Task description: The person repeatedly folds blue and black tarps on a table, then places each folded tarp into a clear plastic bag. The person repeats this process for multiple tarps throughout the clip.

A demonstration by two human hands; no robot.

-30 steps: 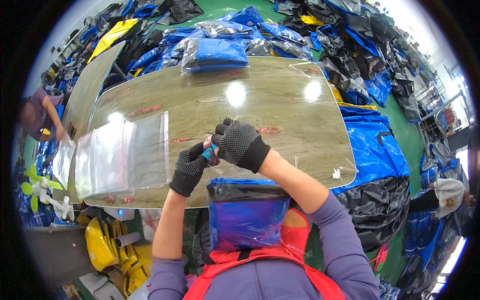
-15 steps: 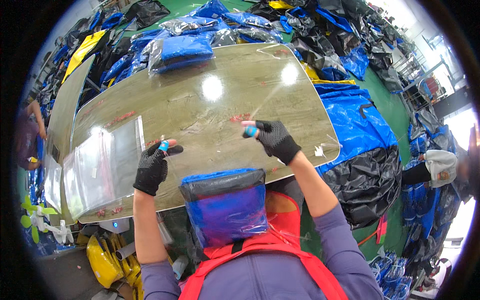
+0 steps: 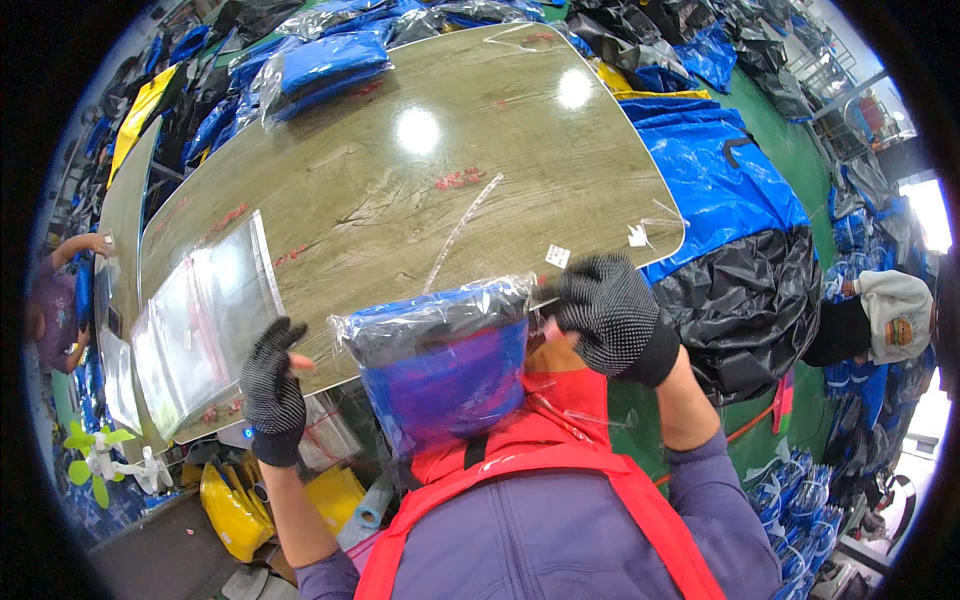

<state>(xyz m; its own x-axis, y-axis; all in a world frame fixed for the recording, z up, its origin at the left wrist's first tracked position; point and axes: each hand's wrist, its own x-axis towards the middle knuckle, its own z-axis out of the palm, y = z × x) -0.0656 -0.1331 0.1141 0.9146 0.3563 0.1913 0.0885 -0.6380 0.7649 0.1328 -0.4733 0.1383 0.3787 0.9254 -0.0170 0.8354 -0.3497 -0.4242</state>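
Observation:
A folded blue and black bag in a clear plastic bag [image 3: 440, 375] leans against my front at the near table edge. My right hand [image 3: 612, 315], in a black dotted glove, is at its upper right corner, with thumb and fingers closed on the plastic edge. My left hand [image 3: 273, 385], gloved too, hovers left of the package. Its fingers are apart and hold nothing. A thin clear strip [image 3: 465, 230] lies on the wood-patterned table [image 3: 350, 200] beyond the package. A small white label [image 3: 558, 256] lies near my right hand.
Flat clear plastic bags [image 3: 205, 320] lie on the table's left. A wrapped blue package [image 3: 330, 70] sits at the far edge. Blue and black sheeting [image 3: 720, 210] is heaped at the right. Other people are at the left edge and far right. A small green-bladed fan [image 3: 98, 455] stands lower left.
Both hands have come back toward me, the right one to the package's corner. The clear strip now lies on the table. The plastic's upper edge now stands up over the blue bag.

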